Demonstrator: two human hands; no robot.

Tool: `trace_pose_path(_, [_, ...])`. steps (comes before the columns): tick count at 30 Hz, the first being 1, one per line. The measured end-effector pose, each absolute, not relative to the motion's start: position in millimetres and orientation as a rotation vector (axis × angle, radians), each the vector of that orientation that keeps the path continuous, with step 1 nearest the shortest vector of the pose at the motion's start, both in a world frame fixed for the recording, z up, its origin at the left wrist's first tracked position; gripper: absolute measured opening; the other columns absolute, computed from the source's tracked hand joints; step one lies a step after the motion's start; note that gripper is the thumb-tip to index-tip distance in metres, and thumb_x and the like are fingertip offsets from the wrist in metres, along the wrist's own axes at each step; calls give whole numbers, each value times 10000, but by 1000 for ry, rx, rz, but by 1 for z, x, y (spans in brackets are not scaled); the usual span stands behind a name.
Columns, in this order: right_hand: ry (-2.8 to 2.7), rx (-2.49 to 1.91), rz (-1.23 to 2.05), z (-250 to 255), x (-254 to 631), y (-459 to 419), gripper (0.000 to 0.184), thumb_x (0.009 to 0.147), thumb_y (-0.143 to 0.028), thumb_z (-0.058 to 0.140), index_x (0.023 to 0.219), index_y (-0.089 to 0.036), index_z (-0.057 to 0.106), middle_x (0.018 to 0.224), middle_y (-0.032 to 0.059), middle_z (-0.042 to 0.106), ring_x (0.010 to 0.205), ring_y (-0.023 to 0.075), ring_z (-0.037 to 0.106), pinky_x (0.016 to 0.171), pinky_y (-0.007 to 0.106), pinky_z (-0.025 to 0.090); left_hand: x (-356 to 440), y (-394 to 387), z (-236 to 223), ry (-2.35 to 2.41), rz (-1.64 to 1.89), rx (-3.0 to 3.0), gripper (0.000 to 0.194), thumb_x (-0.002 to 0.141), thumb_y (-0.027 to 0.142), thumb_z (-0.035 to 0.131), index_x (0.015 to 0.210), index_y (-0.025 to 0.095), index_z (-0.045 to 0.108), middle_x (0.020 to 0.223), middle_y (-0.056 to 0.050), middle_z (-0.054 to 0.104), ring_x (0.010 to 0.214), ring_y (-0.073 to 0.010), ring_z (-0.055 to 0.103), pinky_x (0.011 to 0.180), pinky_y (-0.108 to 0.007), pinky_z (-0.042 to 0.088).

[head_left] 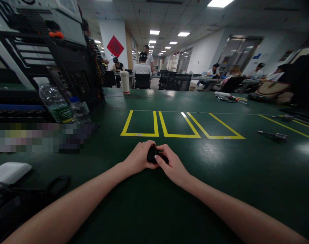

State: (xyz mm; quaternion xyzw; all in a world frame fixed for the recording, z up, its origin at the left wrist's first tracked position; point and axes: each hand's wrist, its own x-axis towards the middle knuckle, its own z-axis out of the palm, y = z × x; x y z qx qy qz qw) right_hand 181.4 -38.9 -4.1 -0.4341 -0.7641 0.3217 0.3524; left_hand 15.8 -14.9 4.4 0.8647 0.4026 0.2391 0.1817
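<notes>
Green table (134, 211) stretched out wide, and a small black thing (152, 155) was held above its near part

It was right between the left hand (139, 156) and the right hand (173, 166), on the near side of the yellow tape (182, 136). The left hand curled round its left side, half closed, with fingers at the far end and thumb at the near end. The right hand pinched its right side, thumb tip on top. Both touched it, so neither was nearer. Its long way seemed to run near to far, but fingers hid much of it.
</notes>
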Motion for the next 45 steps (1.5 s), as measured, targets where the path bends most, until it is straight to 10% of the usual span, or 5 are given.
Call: trace_pose_path(45, [-1973, -1050, 669, -5, 181, -38, 152, 837, -184, 406, 965, -217, 480, 977, 46, 489, 899, 182, 494, 805, 370, 434, 18, -15, 7, 1129, 678, 2462, 510, 651, 336, 662, 1049, 167, 392, 997, -73, 522, 874, -227, 522, 763, -378, 438])
